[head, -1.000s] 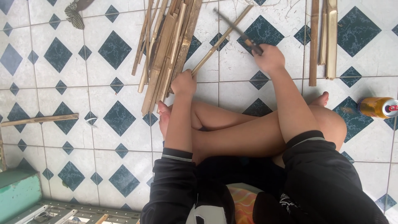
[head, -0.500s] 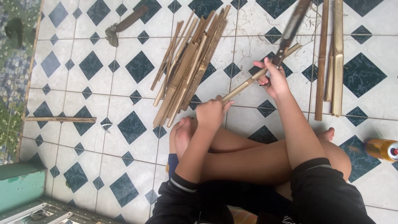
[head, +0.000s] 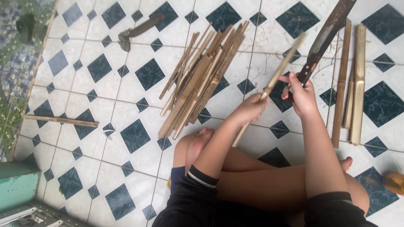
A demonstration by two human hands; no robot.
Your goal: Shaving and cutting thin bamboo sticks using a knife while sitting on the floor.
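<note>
I sit cross-legged on a tiled floor. My left hand (head: 251,107) grips a thin bamboo strip (head: 281,67) that slants up to the right and is blurred at its top. My right hand (head: 301,93) holds the handle of a long dark-bladed knife (head: 328,29), its blade pointing up and right, close beside the strip. A pile of split bamboo strips (head: 202,80) lies on the floor just left of my hands.
Long bamboo pieces (head: 355,80) lie at the right. A single strip (head: 61,121) rests at the left. A wooden-handled tool (head: 139,29) lies at the top left. A green box (head: 17,185) sits at the bottom left, a yellow object (head: 393,181) at the right edge.
The view has shifted. Both hands have lifted the bamboo strip and the knife off the pile; the strip now stands steeper and the blade points upward.
</note>
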